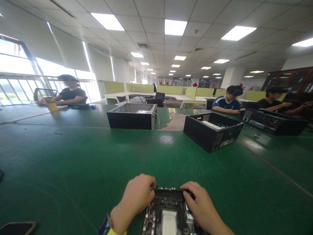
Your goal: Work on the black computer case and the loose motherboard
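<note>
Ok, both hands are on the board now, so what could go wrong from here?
1. The left hand and right hand curl over the far edge of the motherboard. Bare fingers pressing there might bend pins or flex it.
2. The silver processor sits exposed between the wrists, so a wrist could brush it.
3. The board lies flat on the green table. Dragging it might scrape its underside.

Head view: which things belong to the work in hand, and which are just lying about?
In hand: circuit board; left hand and right hand, both on its far edge.
Lying about: middle case, open; right case, open; far case, in front of other people; phone at the lower left.
</note>
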{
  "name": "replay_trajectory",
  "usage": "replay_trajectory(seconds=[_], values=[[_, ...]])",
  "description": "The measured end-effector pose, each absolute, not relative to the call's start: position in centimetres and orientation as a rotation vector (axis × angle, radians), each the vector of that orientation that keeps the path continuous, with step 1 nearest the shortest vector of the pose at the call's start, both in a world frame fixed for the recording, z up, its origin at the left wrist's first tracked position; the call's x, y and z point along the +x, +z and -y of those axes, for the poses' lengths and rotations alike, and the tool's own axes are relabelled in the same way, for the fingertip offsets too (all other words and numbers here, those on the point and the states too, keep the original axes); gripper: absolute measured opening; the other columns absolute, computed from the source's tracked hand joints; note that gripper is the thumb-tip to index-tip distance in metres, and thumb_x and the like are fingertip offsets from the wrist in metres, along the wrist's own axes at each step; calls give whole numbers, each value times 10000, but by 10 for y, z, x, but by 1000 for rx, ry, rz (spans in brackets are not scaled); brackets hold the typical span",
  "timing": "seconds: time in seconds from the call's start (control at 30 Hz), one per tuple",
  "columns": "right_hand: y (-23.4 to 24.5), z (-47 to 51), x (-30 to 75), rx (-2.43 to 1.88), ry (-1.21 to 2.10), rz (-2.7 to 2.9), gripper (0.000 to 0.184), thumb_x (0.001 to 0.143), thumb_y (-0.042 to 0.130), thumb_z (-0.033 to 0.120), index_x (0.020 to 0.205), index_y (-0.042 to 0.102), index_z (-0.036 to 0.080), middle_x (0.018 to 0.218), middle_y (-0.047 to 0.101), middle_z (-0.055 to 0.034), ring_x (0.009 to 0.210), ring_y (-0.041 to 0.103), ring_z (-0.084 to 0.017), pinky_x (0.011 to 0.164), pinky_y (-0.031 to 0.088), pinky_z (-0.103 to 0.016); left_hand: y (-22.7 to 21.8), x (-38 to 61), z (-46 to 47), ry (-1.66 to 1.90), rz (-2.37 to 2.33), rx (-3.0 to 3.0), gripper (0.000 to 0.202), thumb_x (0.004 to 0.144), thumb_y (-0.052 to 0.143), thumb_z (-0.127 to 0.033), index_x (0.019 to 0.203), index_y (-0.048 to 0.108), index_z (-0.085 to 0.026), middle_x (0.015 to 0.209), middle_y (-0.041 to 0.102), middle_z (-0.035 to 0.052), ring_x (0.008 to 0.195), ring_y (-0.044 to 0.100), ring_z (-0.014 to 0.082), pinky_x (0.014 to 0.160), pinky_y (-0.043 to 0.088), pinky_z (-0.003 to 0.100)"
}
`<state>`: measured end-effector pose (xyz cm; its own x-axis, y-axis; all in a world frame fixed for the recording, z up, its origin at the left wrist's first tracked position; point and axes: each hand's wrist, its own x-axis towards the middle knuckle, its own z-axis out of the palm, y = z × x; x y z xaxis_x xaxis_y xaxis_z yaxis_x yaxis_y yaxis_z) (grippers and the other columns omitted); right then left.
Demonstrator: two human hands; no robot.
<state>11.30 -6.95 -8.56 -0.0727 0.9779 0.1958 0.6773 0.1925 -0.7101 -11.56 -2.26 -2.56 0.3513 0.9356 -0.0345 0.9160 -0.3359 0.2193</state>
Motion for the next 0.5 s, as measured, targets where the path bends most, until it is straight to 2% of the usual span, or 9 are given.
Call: replay_trajectory(seconds=[0.5], values=[[-84, 71, 113, -1575, 590, 1820, 223, 844, 433, 225, 881, 653, 217, 909, 655, -36, 930, 559, -193, 835, 399, -296, -25, -115, 24, 120, -1676, 2418, 240, 667, 469, -167, 788, 655, -259, 866, 680, 40, 835, 610, 221, 702, 424, 318]])
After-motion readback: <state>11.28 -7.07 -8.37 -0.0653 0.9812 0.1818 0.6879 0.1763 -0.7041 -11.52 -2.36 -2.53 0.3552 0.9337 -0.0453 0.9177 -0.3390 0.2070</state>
